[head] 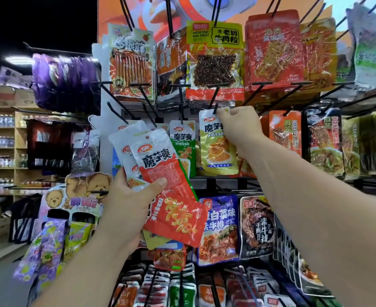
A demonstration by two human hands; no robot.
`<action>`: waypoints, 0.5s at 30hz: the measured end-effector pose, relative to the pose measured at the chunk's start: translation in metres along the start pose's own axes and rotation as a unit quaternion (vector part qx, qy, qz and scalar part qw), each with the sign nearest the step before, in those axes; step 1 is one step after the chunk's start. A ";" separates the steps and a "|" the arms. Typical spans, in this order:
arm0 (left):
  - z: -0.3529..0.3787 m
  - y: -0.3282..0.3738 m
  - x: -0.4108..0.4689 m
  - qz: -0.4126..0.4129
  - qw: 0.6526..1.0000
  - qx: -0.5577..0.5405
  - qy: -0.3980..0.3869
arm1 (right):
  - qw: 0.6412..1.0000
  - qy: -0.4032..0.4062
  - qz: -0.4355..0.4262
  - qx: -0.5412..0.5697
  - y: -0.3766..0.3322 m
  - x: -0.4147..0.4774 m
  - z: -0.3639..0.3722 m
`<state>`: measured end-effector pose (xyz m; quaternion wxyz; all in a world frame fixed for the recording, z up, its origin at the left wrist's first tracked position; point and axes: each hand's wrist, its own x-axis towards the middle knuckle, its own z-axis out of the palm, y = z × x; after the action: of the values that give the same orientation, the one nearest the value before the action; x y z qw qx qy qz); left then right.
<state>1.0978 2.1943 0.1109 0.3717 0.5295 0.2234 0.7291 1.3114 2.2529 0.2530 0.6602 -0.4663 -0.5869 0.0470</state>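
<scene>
Yellow glossy plastic snack packet [218,149] with a white header is hanging at the tip of the black metal peg [215,109]. The right hand [241,122] is pinching its top corner between thumb and fingertips, right beside that peg. Below and to the left of the peg, the left hand [129,209] is clutching a fanned bundle of red-and-white foil packets [158,165], its thumb pressing across their fronts.

The step in hand looks like seating the yellow packet on the peg. It is going best if the hand is keeping the header flat, lining the punched hole up with the peg's tip and sliding the packet back. Tugging downward could tear the hole. The bundle is needing a firm squeeze meanwhile, since slick packets could slip out.

Just left of the peg a green packet [182,140] is hanging on its own hook, and below the peg a blue packet [220,224] is showing. Everything is hanging on a black wire rack [227,177] in a shop. Far left of the peg, pale wooden shelves [16,147] are carrying bottles, and a cardboard bear display [82,191] is standing nearer.
</scene>
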 end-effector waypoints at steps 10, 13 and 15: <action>0.001 -0.002 0.001 0.005 1.000 -0.001 0.007 | 0.937 0.003 -0.257 -0.235 0.037 -0.041 0.005; 0.002 -0.002 0.002 0.004 1.000 -0.001 0.007 | 0.855 -0.084 -0.303 -0.413 0.042 -0.039 0.004; 0.002 -0.002 0.003 0.002 1.000 -0.001 0.007 | 0.797 -0.103 -0.307 -0.509 0.044 -0.033 0.005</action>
<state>1.1000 2.1971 0.1121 0.3688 0.5247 0.2244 0.7337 1.3189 2.2603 0.1991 0.2428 -0.5226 -0.7035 -0.4160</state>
